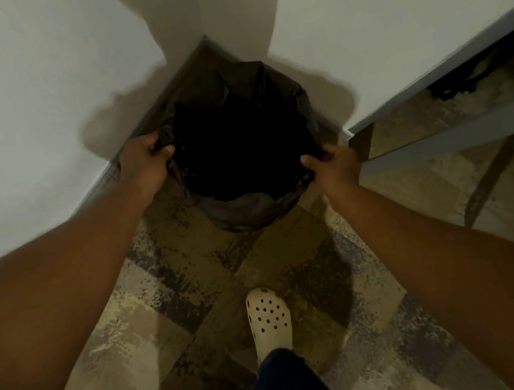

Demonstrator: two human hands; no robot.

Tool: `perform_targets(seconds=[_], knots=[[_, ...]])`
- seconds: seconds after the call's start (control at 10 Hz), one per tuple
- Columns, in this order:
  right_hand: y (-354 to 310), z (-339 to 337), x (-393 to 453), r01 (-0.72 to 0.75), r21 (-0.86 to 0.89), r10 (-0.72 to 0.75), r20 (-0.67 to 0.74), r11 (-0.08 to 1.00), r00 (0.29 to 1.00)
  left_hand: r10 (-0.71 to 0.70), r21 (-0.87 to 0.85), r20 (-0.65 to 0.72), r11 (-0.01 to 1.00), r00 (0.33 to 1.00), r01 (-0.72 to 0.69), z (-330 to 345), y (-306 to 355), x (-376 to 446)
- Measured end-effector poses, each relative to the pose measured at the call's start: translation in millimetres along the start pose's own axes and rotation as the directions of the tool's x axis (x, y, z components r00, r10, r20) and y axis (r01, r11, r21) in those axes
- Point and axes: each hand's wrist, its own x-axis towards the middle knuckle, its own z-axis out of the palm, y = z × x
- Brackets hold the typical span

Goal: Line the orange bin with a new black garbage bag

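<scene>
A black garbage bag [241, 140] stands wide open in the corner where two white walls meet, its plastic draped down over whatever is beneath it. The orange bin itself is hidden under the bag. My left hand [144, 157] grips the bag's rim on the left side. On the right side, my right hand [330, 164] pinches the rim too. The bag's mouth is dark and I cannot see inside.
Two white walls [39, 109] close the corner behind the bag. A grey door frame or panel [458, 133] stands at the right. Patterned carpet tiles [193, 270] cover the floor. My feet in pale perforated clogs [268, 317] stand just in front.
</scene>
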Motion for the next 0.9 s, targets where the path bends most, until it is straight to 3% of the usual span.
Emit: perform_targets(seconds=[0.2,0.6,0.7,0.8,0.9], knots=[[-2,1,15,-0.032,0.020,0.032,-0.020,0.999,0.999,0.011,-0.012,0.011,1.000,1.000,-0.011,12,7,8],[5,-5,22,-0.043,0.069,0.040,0.042,0.997,0.998,-0.067,-0.127,0.035,0.989,0.997,0.071,17,2,18],[3,-6,17,-0.019,0.048,0.015,0.092,0.999,0.996,-0.063,-0.087,0.053,0.994,0.997,0.068,17,0,18],[1,-7,3,0.069,-0.128,-0.058,0.088,0.989,0.994,0.013,0.100,0.020,0.995,1.000,-0.015,17,5,6],[7,-8,-26,0.335,-0.541,-0.366,0.053,0.772,0.929,0.328,0.521,0.053,0.796,0.943,-0.307,22,4,-29]])
